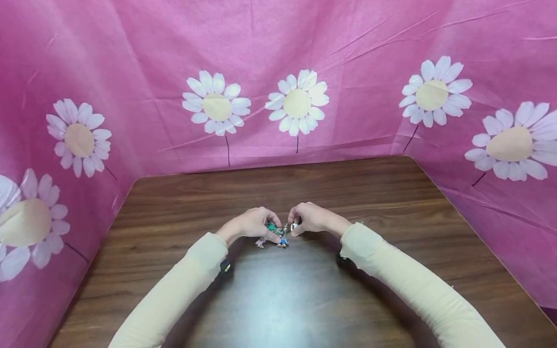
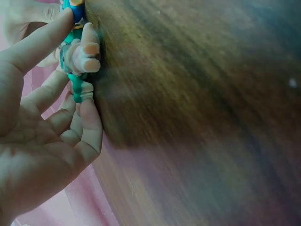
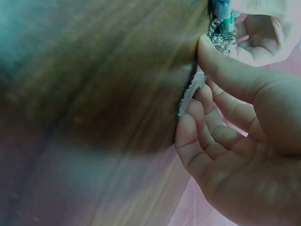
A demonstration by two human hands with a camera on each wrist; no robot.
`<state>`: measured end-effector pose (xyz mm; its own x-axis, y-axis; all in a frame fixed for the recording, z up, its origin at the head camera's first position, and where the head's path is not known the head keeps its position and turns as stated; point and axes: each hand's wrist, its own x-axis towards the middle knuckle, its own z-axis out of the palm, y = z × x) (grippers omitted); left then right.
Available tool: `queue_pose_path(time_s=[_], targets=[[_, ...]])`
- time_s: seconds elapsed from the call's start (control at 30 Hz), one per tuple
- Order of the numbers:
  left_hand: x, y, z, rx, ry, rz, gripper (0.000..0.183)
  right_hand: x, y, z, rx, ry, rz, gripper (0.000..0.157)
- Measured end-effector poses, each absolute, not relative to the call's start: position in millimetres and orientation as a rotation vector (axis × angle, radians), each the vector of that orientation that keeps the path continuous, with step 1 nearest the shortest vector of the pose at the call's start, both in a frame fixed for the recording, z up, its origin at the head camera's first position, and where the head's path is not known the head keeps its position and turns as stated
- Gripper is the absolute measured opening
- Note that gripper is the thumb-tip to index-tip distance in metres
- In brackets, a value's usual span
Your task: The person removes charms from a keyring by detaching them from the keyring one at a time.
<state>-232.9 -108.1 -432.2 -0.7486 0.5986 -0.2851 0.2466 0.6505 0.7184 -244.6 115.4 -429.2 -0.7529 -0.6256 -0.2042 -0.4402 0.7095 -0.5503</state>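
Surface: brown wood-grain (image 1: 348,193), carrying every small item listed.
Figure cluster: small figures bunched (image 1: 279,231) mid-surface, inside the left grip's reach and leftward of the right grip.
Left grip: hand (image 1: 252,223) curled about the cluster, thumb on the near side touching the blue figure, fingers on the far side against the green figure.
Green figure: (image 1: 271,226) between thumb and fingers, partly hidden by the hand.
Blue figure: (image 1: 283,242) at the left thumb tip, orange feet toward the wearer.
Pale pink figure: (image 1: 260,243) just beside the left thumb, soles facing the left wrist camera.
White piece: (image 1: 294,226) within the right grip, ridged edge showing; long axis from fingertips toward thumb.
Right grip: hand (image 1: 310,218) with fingers curled round the white piece; thumb pressure on it, cannot tell.
Chain: metal links (image 3: 220,36) between the hands, just past the right thumb tip.
Nearer hand: left for the figures, right for the white piece.
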Motion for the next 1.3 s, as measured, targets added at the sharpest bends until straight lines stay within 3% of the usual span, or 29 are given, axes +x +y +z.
queue_pose_path(time_s=[0.2,0.7,1.3], targets=[[-234,-109,-431,0.668,2.382,0.902,0.031,-242,119,-434,-0.821,2.537,-0.752,0.016],[-223,-90,-434,0.715,2.519,0.733,0.039,-249,129,-444,-0.865,2.514,-0.784,0.022],[-223,-93,-420,0.697,2.372,0.804,0.009,-259,124,-441,-0.89,2.458,-0.83,0.02]])
